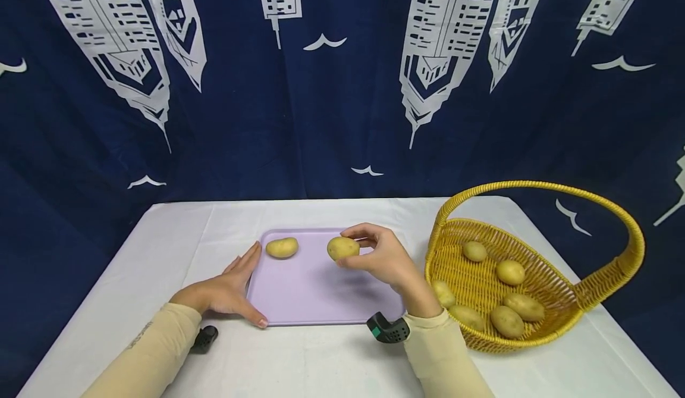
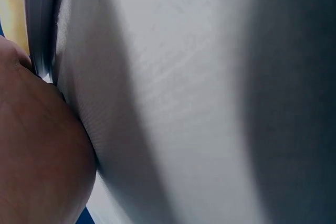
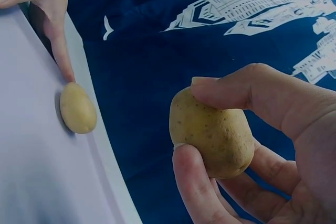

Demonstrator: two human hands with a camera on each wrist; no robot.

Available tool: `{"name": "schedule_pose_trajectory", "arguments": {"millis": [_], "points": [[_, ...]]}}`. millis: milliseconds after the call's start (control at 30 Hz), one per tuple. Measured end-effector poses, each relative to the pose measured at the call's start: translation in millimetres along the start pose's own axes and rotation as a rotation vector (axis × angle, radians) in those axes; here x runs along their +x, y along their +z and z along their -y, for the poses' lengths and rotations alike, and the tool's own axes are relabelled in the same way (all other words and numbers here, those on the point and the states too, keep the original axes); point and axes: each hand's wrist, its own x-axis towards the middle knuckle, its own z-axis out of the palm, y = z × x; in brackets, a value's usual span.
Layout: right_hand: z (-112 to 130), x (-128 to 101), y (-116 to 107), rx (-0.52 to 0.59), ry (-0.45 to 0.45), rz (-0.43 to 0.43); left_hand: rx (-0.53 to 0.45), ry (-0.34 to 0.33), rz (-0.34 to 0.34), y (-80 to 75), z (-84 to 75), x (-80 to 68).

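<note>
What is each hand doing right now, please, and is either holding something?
Left hand: open, fingers spread along the left edge of the tray.
Right hand: closed, holding a potato above the tray.

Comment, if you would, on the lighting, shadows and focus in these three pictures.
Head view: fairly even light, a soft shadow on the tray below the right hand; left wrist view: broad, soft-edged shadow bands across the tablecloth; right wrist view: dimmer overall, the held potato reasonably sharp, a diffuse shadow on the tray at lower left.
</note>
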Motion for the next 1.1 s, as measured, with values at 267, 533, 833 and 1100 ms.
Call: {"name": "schedule_pose_trajectory", "arguments": {"millis": [267,533,833,1100], "points": [[-2,12,10,0.005,0.047,-0.004,0.005,0.017,-0.006,0.6,1.1,0.0],[-19,32,20,0.058,0.107,-0.009,0.011,0.005,-0.003,0.1,1.1,-0.9],[-27,49,33,0.117,0.14,0.012,0.007,0.026,-0.005,-1.3,1.8,-1.1],[-32,68,51,0.129,0.164,0.046,0.02,0.007,-0.005,0.5,3.2,0.1]]}}
